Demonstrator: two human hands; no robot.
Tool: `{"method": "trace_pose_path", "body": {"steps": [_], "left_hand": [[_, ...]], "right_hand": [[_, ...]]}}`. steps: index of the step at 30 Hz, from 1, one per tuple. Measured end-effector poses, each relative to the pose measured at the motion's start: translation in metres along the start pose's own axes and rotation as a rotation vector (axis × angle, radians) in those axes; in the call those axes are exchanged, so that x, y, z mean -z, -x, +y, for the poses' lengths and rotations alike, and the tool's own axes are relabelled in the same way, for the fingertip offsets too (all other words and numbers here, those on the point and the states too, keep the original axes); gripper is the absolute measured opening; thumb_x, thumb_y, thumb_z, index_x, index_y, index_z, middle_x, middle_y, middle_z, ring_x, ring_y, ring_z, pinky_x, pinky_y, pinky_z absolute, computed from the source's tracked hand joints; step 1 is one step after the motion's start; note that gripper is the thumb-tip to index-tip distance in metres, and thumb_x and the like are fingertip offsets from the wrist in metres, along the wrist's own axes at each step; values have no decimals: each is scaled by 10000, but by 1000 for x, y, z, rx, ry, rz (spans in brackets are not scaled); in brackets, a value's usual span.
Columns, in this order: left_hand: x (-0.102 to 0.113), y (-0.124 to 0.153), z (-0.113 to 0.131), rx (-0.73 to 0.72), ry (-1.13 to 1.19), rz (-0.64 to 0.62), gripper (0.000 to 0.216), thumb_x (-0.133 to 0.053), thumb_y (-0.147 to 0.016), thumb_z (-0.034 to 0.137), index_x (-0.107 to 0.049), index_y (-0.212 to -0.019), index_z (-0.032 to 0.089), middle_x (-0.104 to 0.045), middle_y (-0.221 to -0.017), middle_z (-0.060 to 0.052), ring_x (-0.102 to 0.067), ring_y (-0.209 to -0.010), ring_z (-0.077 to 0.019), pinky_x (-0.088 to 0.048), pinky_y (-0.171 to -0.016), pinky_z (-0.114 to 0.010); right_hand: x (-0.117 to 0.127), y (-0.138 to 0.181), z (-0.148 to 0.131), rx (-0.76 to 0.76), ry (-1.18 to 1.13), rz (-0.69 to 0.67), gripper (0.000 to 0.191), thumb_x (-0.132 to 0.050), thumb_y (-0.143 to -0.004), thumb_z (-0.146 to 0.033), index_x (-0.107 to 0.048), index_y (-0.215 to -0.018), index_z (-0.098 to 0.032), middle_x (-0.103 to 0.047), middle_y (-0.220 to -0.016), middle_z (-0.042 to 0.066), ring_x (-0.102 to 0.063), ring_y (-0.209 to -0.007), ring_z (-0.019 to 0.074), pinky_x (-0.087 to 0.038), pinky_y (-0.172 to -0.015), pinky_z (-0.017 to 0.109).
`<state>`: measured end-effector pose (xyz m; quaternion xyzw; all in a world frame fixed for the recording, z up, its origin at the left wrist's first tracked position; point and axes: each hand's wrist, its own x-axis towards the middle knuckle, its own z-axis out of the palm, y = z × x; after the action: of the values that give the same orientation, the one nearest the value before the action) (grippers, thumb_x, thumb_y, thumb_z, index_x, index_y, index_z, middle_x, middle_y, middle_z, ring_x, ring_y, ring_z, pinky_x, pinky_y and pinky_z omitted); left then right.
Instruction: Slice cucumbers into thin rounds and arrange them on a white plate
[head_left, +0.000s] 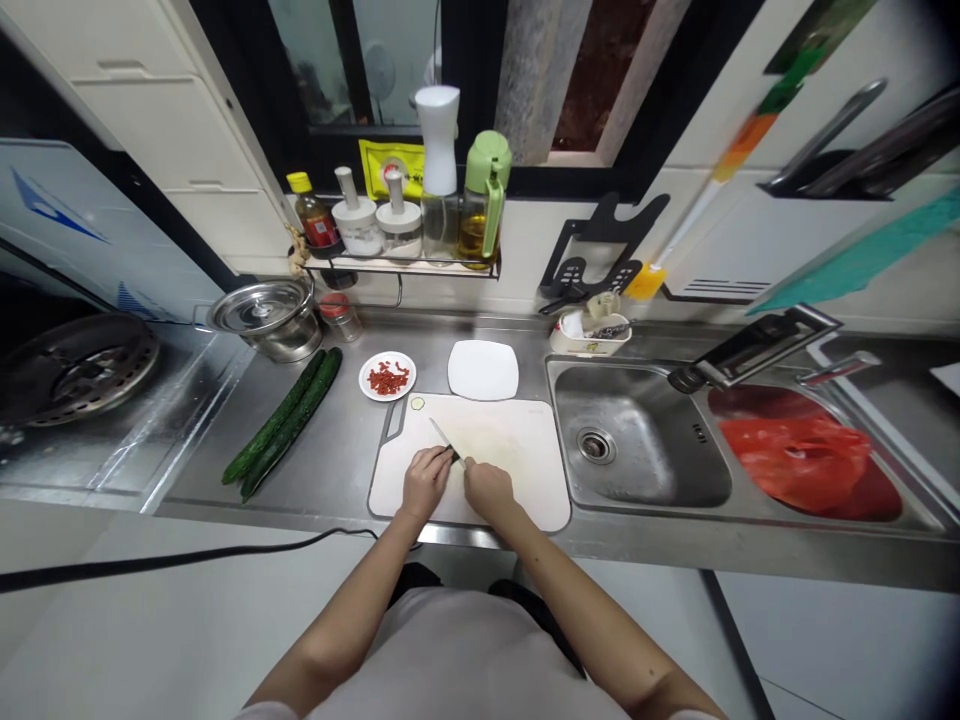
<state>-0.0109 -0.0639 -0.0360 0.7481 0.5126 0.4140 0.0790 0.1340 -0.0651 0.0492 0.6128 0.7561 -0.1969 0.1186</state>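
Note:
My right hand (489, 490) is closed around the handle of a knife (441, 432), whose thin blade points away and to the left over the white cutting board (540, 440). Close beside it, the fingers of my left hand (425, 482) are bent together on a short dark green piece of cucumber (454, 454), mostly covered by the fingers and the blade. A round pale cucumber slice (417, 403) lies at the board's far left corner. Two long whole cucumbers (285, 425) rest side by side on the steel counter to the left.
Behind the board stand a plate of chopped red pepper pieces (388, 377) and a white plate (484, 370). To the right is the steel sink (637, 435), with a red plastic bag (802, 465) in the second basin. A lidded pot (270, 320) stands back left, below a seasoning shelf (405, 265).

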Motion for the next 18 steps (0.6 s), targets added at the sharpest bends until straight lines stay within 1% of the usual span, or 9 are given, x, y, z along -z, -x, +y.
{"method": "trace_pose_path", "body": {"steps": [4, 6, 9, 13, 18], "left_hand": [[-1, -1, 0, -4, 4, 9, 228, -508, -902, 195, -673, -1058, 208, -683, -1005, -73, -611, -950, -179, -528, -854, -358], [-1, -1, 1, -2, 3, 7, 227, -507, -903, 199, -676, -1054, 210, -683, -1006, -74, -612, -950, -180, -532, -851, -361], [-2, -1, 1, 7, 0, 9, 229, -505, -904, 207, -678, -1054, 211, -683, -1006, -77, -615, -953, -183, -539, -842, -365], [-2, -1, 1, 16, 0, 10, 232, -501, -907, 218, -681, -1053, 219, -684, -999, -78, -620, -939, -185, -546, -829, -371], [-1, -2, 2, 11, 7, 12, 230, -505, -903, 196, -676, -1055, 215, -684, -997, -78, -619, -937, -182, -546, -826, -364]], "right_hand": [[-1, 15, 8, -25, 12, -46, 265, -311, -935, -162, -535, -1077, -144, -688, -925, 141, -664, -913, 222, -459, -729, 307], [-2, 22, 12, -32, 11, -57, 262, -316, -942, -185, -534, -1083, -144, -686, -922, 148, -665, -902, 229, -454, -717, 309], [-4, 30, 17, -37, 19, -48, 259, -321, -943, -190, -533, -1087, -146, -686, -906, 144, -669, -886, 239, -449, -700, 310], [-5, 32, 19, -39, 28, -69, 262, -314, -953, -206, -531, -1090, -154, -684, -914, 145, -669, -892, 246, -447, -700, 315], [-4, 28, 17, -31, 41, -59, 265, -318, -957, -216, -536, -1092, -151, -683, -923, 149, -666, -904, 247, -449, -711, 314]]}}
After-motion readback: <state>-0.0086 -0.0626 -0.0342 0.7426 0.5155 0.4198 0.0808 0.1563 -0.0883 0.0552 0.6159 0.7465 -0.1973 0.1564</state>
